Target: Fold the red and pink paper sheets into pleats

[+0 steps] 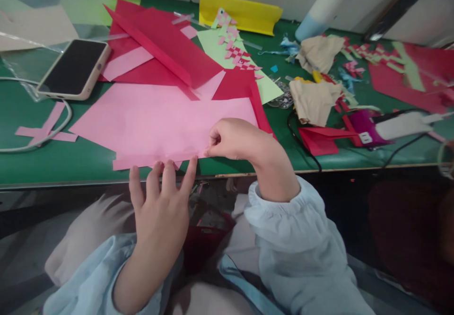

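Observation:
A large sheet of pink paper (159, 116) lies at the front of the green table, with a narrow folded strip along its near edge. My left hand (161, 211) has its fingers spread, the tips resting on that folded edge. To its right, my right hand (236, 140) is closed, thumb and curled fingers pinched at the edge of the pink paper. Red paper sheets (166, 45) lie behind and partly under the pink one. Crossed pink paper strips (48, 128) are at the left.
A phone (74, 69) and a white cable (67, 116) lie left. Behind are a yellow folded card (241, 14), woven paper fish (232, 40) and a white-and-blue bottle (329, 7). Crumpled beige cloths (314, 100), red scraps and a white plug-like block (404, 126) sit right. The table's front edge (340, 168) runs near my hands.

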Available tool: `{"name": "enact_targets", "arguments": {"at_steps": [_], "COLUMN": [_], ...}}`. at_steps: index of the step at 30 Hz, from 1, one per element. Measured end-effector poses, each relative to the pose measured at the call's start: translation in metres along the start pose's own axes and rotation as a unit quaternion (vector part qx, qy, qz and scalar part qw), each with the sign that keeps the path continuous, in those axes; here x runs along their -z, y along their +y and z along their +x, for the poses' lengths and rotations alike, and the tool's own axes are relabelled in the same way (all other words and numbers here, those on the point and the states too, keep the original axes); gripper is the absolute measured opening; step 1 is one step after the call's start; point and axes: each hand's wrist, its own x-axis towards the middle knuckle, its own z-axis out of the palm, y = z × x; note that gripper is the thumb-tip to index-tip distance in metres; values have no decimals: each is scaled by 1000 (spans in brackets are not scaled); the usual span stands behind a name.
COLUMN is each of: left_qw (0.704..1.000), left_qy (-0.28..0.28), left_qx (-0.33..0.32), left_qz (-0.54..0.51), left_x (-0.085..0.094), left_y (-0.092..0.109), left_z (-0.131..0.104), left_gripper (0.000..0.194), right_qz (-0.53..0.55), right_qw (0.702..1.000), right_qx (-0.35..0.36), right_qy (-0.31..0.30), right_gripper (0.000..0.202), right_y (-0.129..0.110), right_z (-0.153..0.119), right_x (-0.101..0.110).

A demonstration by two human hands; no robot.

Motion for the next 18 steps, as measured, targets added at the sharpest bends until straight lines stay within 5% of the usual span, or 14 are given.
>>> {"name": "enact_targets", "arguments": {"at_steps": [11, 18], "left_qw": [1000, 998], "left_qy": [21, 33], "left_qx": [7, 29], "left_qz": [-2, -50], "left_x": [-6, -7], "left_y": [5, 5], "left_z": [0, 0], "left_gripper": [62, 55], "right_qz": [5, 69], "right_qw": [1000, 996], "right_qx": [21, 29], "right_qy": [-3, 43], "right_gripper": [27, 11], "right_y": [10, 29], "right_z": [-6, -19], "right_x": [4, 1]}}
